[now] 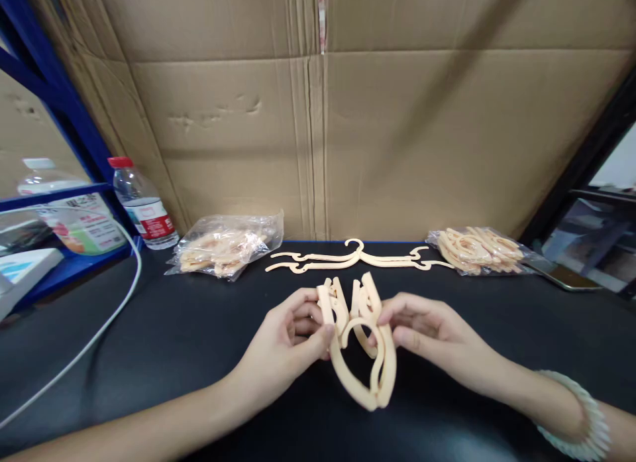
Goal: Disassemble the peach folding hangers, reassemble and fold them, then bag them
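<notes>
A cream plastic folding hanger (387, 372) is held above the black table, its arms folded upward and its hook curled between them. My left hand (293, 336) pinches the hanger's left arm between thumb and fingers. On the other side, my right hand (422, 323) grips the right arm the same way. Behind them, unfolded cream hangers (322, 262) lie on the table, with a hook pointing to the back.
Clear bags of cream hangers lie at back left (223, 246) and back right (477, 250). A red-capped bottle (149, 213) stands left, near a white cable (112, 306) and a blue shelf (92, 243). A phone (571, 276) lies right. Cardboard (223, 137) rises behind.
</notes>
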Demonstrator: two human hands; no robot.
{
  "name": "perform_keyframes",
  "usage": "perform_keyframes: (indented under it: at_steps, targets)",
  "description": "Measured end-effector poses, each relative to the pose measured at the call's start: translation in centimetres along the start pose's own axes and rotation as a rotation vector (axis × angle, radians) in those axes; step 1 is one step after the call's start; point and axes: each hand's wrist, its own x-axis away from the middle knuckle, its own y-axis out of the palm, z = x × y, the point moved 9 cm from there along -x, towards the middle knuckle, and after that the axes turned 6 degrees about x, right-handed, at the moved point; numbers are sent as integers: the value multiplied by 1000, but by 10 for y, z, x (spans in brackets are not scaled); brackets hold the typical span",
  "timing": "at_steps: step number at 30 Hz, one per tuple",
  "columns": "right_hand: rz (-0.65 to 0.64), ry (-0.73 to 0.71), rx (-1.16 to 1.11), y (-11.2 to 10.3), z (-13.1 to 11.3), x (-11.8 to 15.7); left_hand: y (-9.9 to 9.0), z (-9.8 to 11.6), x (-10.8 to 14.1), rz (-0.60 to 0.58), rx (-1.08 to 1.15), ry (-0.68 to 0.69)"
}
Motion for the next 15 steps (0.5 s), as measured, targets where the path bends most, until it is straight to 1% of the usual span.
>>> perform_keyframes:
  at_steps: [2, 5, 11, 15]
  targets:
    - [-101, 1, 33, 13, -3, 4, -1, 0, 0, 8, 3, -5]
    - [-171, -17, 35, 21, -7, 8, -2, 2, 0, 3, 20, 0]
    - [-211, 3, -19, 22, -8, 9, 1, 4, 2, -29, -28, 40]
    - [-183, -17, 38, 19, -11, 8, 4, 10, 4, -58, -86, 92]
